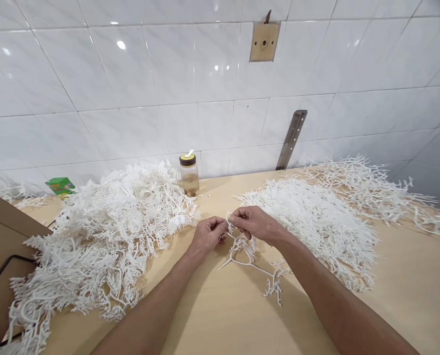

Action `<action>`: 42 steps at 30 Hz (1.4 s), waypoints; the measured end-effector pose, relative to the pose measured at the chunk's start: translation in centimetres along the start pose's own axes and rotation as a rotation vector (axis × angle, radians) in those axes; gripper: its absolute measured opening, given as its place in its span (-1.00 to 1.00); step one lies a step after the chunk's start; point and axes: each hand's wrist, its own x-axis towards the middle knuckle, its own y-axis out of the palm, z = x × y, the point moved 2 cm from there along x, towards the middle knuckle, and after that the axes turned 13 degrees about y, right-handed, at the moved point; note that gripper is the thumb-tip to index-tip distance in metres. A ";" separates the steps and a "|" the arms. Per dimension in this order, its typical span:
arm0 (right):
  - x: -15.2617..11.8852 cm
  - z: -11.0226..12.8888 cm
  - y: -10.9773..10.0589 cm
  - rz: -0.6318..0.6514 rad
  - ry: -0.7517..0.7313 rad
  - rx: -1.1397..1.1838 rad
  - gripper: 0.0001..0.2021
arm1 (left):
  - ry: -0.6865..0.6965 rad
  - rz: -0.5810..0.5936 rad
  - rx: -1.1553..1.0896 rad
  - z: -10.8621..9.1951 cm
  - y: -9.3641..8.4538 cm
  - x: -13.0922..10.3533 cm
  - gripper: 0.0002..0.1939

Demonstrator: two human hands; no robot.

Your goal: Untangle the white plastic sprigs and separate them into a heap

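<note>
A white branching plastic piece [251, 265] hangs between and below my hands, its twigs spreading toward the lower right. My left hand [208, 234] pinches the top of it between thumb and fingers. Close beside, my right hand [252, 222] is closed on the same piece, fingertips nearly touching those of the left. To the left lies a large heap of white branches [105, 236], and to the right a flatter pile of white branches [316, 227]. Exactly how the twig tips sit in my fingers is too small to tell.
A bottle with a dark and yellow lid [189, 175] stands near the tiled wall. More loose white branches [368, 187] lie at the back right. A green box [60, 186] and a brown carton [9, 246] are at the left. A metal strip [292, 139] leans upright.
</note>
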 end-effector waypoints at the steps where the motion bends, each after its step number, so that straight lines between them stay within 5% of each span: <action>1: 0.0 0.0 0.0 0.007 0.002 -0.002 -0.73 | -0.005 -0.001 0.004 0.0 0.0 0.0 -0.62; 7: 0.4 -0.4 0.2 0.037 0.006 -0.041 -0.80 | -0.053 -0.079 0.059 0.3 -0.2 -0.1 -0.71; 20: -0.3 1.1 1.2 -0.238 -0.178 -0.381 -0.92 | -0.058 -0.164 0.068 0.8 -0.1 0.1 -0.79; 32: 0.0 0.9 1.6 -0.306 -0.216 -0.397 -0.92 | -0.033 -0.098 0.103 0.8 -0.2 0.1 -0.68; 42: 0.2 0.3 0.4 -0.268 -0.230 -0.313 -0.90 | -0.177 -0.031 -0.078 -1.4 -0.6 0.1 -0.80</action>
